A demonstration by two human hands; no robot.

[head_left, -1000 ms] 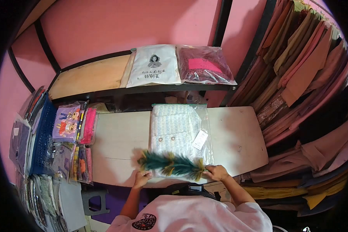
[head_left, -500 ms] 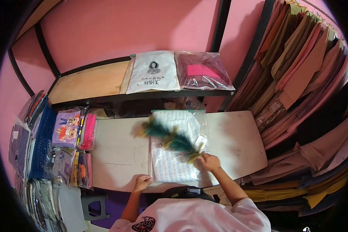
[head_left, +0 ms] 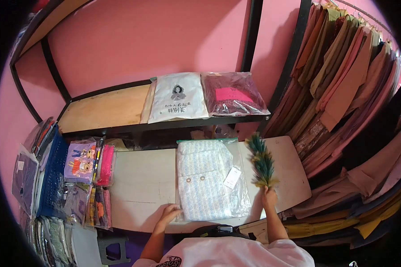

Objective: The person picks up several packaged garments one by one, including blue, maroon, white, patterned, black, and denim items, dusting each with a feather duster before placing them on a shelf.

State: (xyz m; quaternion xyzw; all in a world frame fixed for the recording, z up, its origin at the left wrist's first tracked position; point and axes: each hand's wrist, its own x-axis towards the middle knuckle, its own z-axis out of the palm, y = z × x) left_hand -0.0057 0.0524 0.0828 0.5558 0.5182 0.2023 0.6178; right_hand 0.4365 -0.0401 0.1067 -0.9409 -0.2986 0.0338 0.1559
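Observation:
A clear plastic bag [head_left: 243, 200] lies flat on the white table, holding a folded pale patterned garment [head_left: 203, 196] with two round buttons and a white tag [head_left: 232, 177]. At the bag's lower left corner rests my left hand [head_left: 168, 214], its fingers stretched out and touching the plastic edge. My right hand [head_left: 269, 197] is closed round the handle end of a green and yellow feather duster [head_left: 261, 164]. The duster points away from me, over the table just right of the bag.
Bagged clothes [head_left: 81, 161] and a blue plastic basket [head_left: 53, 171] stand at the left of the table [head_left: 142, 173]. A shelf [head_left: 104, 111] behind carries a white bag [head_left: 179, 98] and a maroon packet [head_left: 231, 104]. Hanging garments [head_left: 343, 80] crowd the right side.
The feather duster has swung from over the bagged garment to its right, along with my right hand. My left hand's fingers have loosened from a closed grip at the bag's corner. The view has tilted up.

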